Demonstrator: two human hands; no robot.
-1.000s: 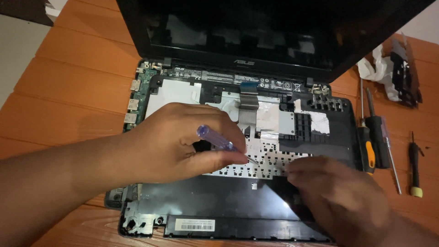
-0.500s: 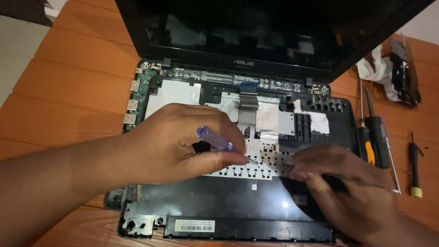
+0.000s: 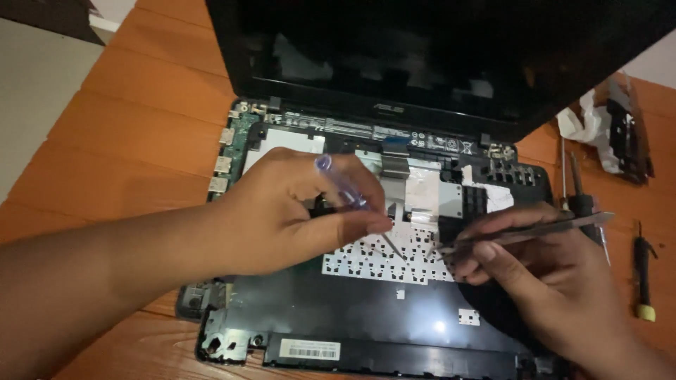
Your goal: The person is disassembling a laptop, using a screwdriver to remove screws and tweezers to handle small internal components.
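An opened black laptop (image 3: 366, 331) lies on an orange wooden table, its keyboard flipped over so the white perforated backing (image 3: 380, 262) faces up. My left hand (image 3: 296, 211) grips a small screwdriver with a clear purple handle (image 3: 341, 184); its tip points down at the keyboard backing near the flat ribbon cable (image 3: 396, 167). My right hand (image 3: 542, 281) holds metal tweezers (image 3: 528, 231), their tips touching the backing just right of the screwdriver tip. The laptop's dark screen (image 3: 422, 56) stands open behind.
Exposed green circuit board with ports (image 3: 229, 148) shows at the laptop's left edge. To the right on the table lie screwdrivers (image 3: 583, 204), a black-and-yellow screwdriver (image 3: 642, 278), crumpled white paper (image 3: 584, 127) and a dark part in a clear bag (image 3: 627, 134).
My right hand has come up from the palm rest and now holds tweezers with their tips at the keyboard backing. My left hand with the screwdriver has stayed nearly in place.
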